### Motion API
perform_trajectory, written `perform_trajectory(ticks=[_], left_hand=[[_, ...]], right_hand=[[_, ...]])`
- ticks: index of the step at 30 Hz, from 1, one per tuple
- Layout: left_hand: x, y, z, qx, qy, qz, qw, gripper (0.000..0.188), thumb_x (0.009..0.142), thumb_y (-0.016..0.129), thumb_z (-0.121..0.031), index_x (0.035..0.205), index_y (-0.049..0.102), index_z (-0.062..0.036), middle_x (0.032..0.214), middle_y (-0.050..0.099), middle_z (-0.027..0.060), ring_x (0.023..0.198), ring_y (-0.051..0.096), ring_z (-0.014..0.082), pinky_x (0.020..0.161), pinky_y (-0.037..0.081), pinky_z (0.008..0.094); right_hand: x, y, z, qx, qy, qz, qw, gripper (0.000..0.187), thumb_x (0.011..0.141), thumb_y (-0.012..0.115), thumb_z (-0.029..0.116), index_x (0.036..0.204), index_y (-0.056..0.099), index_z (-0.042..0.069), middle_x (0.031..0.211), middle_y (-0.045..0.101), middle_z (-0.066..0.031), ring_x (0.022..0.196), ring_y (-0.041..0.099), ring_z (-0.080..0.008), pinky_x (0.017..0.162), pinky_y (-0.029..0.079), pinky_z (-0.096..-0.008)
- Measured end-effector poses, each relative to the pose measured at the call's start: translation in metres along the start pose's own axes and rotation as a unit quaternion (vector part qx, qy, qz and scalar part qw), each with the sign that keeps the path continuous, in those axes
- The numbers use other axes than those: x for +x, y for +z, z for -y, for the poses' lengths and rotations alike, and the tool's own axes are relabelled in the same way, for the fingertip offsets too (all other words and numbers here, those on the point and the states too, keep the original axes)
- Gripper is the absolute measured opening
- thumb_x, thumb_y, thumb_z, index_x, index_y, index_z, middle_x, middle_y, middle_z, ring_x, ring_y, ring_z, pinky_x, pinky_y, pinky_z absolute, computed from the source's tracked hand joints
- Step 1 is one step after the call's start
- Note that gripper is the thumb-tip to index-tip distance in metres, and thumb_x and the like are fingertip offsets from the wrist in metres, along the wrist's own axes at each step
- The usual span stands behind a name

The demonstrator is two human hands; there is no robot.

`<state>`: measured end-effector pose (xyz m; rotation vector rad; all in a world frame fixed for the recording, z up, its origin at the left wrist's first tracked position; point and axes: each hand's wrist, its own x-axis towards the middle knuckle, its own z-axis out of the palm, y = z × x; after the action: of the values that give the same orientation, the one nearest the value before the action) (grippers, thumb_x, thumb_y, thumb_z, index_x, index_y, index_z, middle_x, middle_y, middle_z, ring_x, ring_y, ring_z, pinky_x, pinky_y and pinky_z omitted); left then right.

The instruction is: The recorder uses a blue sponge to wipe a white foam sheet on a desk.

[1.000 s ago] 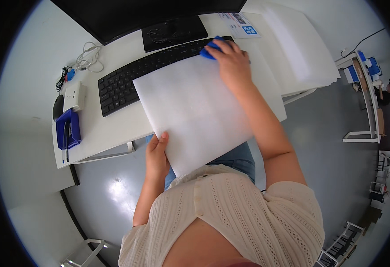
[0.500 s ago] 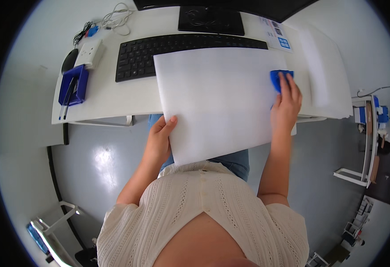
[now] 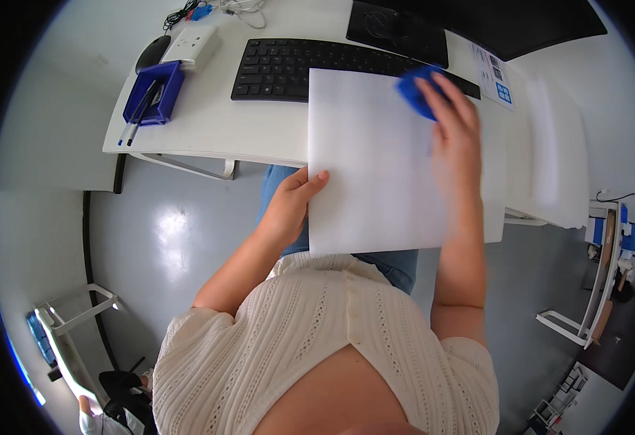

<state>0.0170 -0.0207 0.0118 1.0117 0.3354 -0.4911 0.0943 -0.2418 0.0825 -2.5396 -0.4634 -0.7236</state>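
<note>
A large white board [image 3: 375,167], thin and rectangular, lies over the desk's near edge and reaches back above my lap. Its far edge overlaps the black keyboard [image 3: 281,69]. My left hand [image 3: 292,203] grips the board's left edge, thumb on top and the other fingers out of sight beneath. In my right hand [image 3: 455,134] is a blue pad [image 3: 419,93], slightly smeared by motion, over the far right part of the board. Fingers cover part of the pad, so its exact kind is unclear.
At the desk's left stand a blue tray [image 3: 165,109] with pens [image 3: 137,116], a black mouse [image 3: 153,54] and a white power strip [image 3: 190,47]. A monitor [image 3: 520,29] is at the back right, beside a printed sheet [image 3: 493,76]. A person sits at the lower left.
My right hand has carried the blue pad from the board's right edge leftward and farther back across it. The view has shifted, and the board now sits straighter. My left hand keeps its hold.
</note>
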Motion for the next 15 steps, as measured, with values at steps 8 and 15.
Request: perform_trajectory(ticks=[8,15], left_hand=[[0.0,0.007,0.007,-0.11,-0.001,0.035,0.993,0.034,0.1,0.046,-0.018,0.124,0.049,0.0048,0.113,0.061,0.012,0.106,0.059,0.019,0.09,0.049,0.0333],[0.002,-0.028,0.028,-0.369,-0.01,0.121,0.921,0.041,0.098,0.036,-0.03,0.117,0.051,0.0026,0.113,0.061,0.0169,0.112,0.057,0.0279,0.093,0.048,0.0413]], right_hand=[[0.008,0.089,0.062,-0.051,-0.137,0.123,0.982,0.041,0.078,0.06,0.005,0.117,0.065,0.015,0.131,0.055,-0.0018,0.119,0.049,-0.0228,0.094,0.041,-0.0405],[-0.074,0.029,0.079,0.014,-0.153,0.146,0.977,0.03,0.08,0.06,0.014,0.108,0.068,0.012,0.124,0.059,-0.0017,0.117,0.048,-0.0218,0.089,0.041,-0.0414]])
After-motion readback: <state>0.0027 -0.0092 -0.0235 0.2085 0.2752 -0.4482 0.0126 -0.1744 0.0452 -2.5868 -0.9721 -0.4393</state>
